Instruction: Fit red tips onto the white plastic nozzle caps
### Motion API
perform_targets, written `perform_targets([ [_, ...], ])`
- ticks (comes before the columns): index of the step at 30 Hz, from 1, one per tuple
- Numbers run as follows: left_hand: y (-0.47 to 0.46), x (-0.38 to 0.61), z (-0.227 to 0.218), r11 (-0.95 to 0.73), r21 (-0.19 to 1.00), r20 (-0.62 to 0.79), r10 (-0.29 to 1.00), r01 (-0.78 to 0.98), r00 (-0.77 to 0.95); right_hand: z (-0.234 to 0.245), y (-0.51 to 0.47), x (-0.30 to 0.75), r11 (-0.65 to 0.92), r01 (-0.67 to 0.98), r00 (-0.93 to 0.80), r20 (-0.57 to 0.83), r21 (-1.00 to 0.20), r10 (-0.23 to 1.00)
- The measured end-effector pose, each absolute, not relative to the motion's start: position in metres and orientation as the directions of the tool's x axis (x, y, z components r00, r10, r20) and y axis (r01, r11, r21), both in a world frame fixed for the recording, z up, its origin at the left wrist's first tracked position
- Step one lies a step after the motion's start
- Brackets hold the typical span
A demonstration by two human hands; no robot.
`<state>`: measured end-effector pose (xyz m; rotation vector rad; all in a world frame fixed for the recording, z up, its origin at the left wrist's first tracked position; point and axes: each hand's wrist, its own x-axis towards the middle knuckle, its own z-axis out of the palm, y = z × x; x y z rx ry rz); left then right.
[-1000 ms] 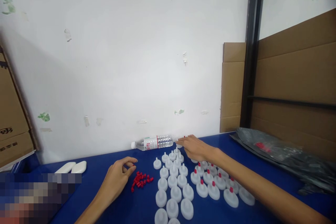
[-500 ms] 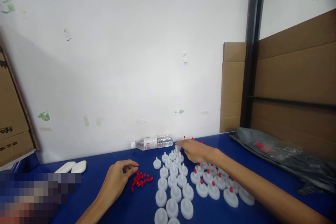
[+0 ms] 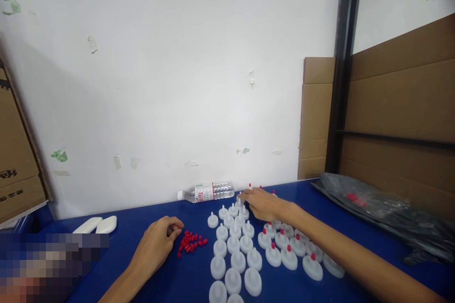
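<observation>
My left hand (image 3: pixel 159 241) is just left of a small pile of red caps (image 3: pixel 192 242), its thumb and index finger pinched together. Whatever lies between those fingertips is too small to make out. Across the table, my right hand (image 3: pixel 265 203) has its fingers closed at a translucent white nozzle cap (image 3: pixel 239 199) at the far end of the group. Several more white nozzle caps (image 3: pixel 233 245) stand upright in loose rows, their tips bare. To the right, partly under my right forearm, are white nozzle caps with red tips (image 3: pixel 289 256).
A clear water bottle (image 3: pixel 213 192) lies on its side against the wall. Two white oval pieces (image 3: pixel 106 224) rest at the left. A grey plastic bag (image 3: pixel 369 213) lies at the right, beside cardboard (image 3: pixel 398 104) and a black post (image 3: pixel 341 80). The table (image 3: pixel 135 220) is blue.
My left hand has moved slightly left, away from the red caps, and its fingers have drawn closer together. My right hand has stayed nearly still at the far nozzle cap.
</observation>
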<state>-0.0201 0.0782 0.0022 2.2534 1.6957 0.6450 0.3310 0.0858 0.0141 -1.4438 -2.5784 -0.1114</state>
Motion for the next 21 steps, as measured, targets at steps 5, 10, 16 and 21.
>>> perform_targets([
  [5, 0.081, -0.022, -0.003, -0.31, 0.435, 0.213, 0.948, 0.845, 0.238, 0.016, 0.084, 0.33, 0.539, 0.842, -0.526, 0.198, -0.017, 0.827],
  [10, 0.08, -0.022, -0.004, -0.309, 0.425, 0.215, 0.947, 0.851, 0.237, 0.02, 0.082, 0.328, 0.553, 0.833, -0.539, 0.208, -0.012, 0.816],
  [16, 0.079, -0.02, -0.003, -0.306, 0.415, 0.206, 0.949, 0.857, 0.239, 0.032, 0.079, 0.329, 0.596, 0.803, -0.58, 0.223, -0.003, 0.783],
  [21, 0.078, -0.02, -0.002, -0.302, 0.413, 0.213, 0.949, 0.859, 0.232, 0.034, 0.075, 0.324, 0.612, 0.791, -0.597, 0.233, 0.008, 0.768],
])
